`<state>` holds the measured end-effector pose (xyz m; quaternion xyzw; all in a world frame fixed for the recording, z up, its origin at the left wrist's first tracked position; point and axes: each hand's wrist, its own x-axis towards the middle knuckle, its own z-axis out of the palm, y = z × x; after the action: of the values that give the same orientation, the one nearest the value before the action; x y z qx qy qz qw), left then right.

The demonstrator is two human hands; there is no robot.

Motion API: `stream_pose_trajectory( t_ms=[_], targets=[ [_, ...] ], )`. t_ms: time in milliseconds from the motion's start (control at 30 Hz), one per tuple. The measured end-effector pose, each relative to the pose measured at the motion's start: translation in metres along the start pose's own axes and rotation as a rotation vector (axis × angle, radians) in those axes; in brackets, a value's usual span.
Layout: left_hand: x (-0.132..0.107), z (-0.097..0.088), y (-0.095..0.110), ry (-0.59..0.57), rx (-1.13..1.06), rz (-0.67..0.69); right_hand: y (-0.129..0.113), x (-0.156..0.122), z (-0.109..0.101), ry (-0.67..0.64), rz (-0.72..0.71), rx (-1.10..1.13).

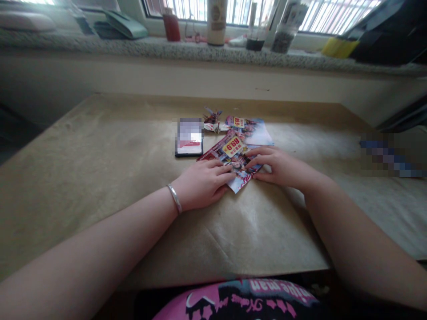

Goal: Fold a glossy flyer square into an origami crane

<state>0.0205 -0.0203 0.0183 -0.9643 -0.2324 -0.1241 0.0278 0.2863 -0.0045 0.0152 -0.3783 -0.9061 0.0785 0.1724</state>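
- Glossy printed paper piece, red, blue and pale with a yellow price panel [232, 149], lies on the beige-covered table [116, 178] in front of the person, one corner pointing towards them.
- Left hand [207, 182], below a silver-coloured bangle [174, 198], rests palm down on its left part, fingers near together and laid over the paper rather than gripping it.
- Right hand [275, 166] is at its right side, fingers slightly spread and curved, the tips on or at the paper; whether the thumb pinches the edge I cannot tell.
- Done, as far as shows: the piece is set out flattish between both hands. It seems to be at an early or middle stage of handling, though how many layers it has cannot be made out.
- Just behind it, a similar printed sheet with a pale lower part [258, 132] lies untouched by either hand.
- Beside that sheet sits a small, spiky, many-coloured paper shape [214, 121], apparently already worked.
- Left of these, a black-edged phone [188, 138] lies with its screen lit.
- What remains on the piece in hand cannot be judged.
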Motion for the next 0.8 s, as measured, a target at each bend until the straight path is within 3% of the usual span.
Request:
stream_pose_trajectory(
  t_ms=[367, 800],
  targets=[
    [0.000, -0.002, 0.002, 0.056, -0.072, 0.100, -0.003, 0.006, -0.001, 0.077, -0.038, 0.065],
    [0.002, -0.001, -0.001, 0.097, -0.114, 0.101, -0.005, 0.010, 0.014, 0.200, 0.089, 0.127]
  ],
)
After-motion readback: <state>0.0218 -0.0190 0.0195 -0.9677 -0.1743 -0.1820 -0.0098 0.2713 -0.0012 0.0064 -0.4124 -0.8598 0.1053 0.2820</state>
